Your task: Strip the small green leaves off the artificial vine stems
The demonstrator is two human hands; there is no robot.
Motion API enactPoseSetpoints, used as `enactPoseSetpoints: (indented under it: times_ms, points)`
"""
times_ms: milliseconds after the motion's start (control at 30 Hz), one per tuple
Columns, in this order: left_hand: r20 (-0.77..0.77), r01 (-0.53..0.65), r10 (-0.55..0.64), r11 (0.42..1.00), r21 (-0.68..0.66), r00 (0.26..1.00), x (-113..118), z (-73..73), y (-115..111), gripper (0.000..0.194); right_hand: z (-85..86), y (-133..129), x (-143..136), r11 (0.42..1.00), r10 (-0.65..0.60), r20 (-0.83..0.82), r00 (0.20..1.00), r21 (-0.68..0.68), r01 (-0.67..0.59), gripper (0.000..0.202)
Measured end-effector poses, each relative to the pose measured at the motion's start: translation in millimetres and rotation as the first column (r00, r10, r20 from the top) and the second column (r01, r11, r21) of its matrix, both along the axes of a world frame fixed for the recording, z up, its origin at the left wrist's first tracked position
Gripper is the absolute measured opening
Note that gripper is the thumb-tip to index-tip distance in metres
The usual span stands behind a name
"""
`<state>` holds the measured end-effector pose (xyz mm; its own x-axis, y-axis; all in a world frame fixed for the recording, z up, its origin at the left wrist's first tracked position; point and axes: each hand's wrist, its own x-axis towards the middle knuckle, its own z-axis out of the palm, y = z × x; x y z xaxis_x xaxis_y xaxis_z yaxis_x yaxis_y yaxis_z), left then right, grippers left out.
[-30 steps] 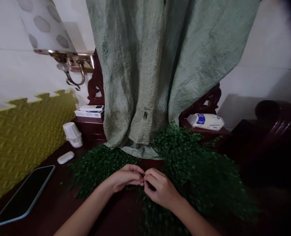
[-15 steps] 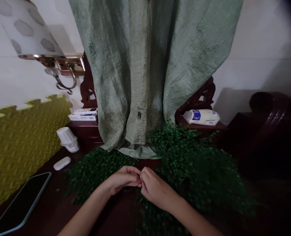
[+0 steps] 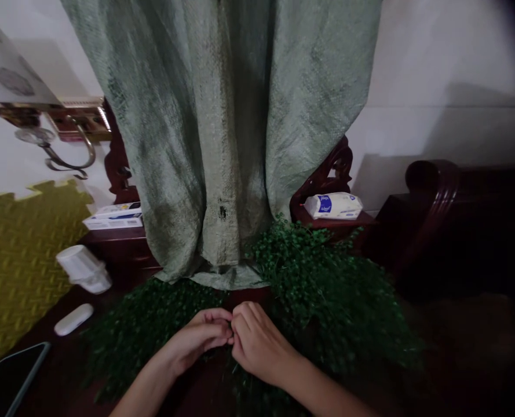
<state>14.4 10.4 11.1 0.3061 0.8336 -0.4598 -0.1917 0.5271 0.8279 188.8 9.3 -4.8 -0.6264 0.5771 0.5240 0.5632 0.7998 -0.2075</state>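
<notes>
In the middle of the head view, my left hand [image 3: 200, 336] and my right hand [image 3: 259, 343] meet at the fingertips above the dark red tabletop [image 3: 192, 389]. Both are closed in a pinch. Whatever lies between the fingers is hidden or too small to make out. Left of my hands spreads a low heap of small-leaved green plants [image 3: 139, 324]. A larger heap of the same greenery [image 3: 327, 284] lies to the right, partly behind and beneath my right forearm.
A grey-green woven cloth [image 3: 218, 145] drapes down behind the heaps. On the left are a white cup-like container [image 3: 84, 269], a white oval case [image 3: 73, 319], a phone [image 3: 16, 376] and a small box [image 3: 113, 216]. A wipes pack [image 3: 335, 206] sits back right.
The view has turned to the right, so the surroundings appear further left. My hands stay together, fingertips touching, with only a slight change in the right hand's angle.
</notes>
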Motion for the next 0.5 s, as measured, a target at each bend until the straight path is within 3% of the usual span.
enactPoseSetpoints:
  times_ms: [500]
  points:
    - [0.028, -0.105, 0.103, 0.993, 0.057, 0.994, 8.1, -3.2, -1.5, 0.018, -8.1, -3.2, -8.4, 0.992, -0.048, -0.185, 0.981, -0.123, 0.026, 0.017]
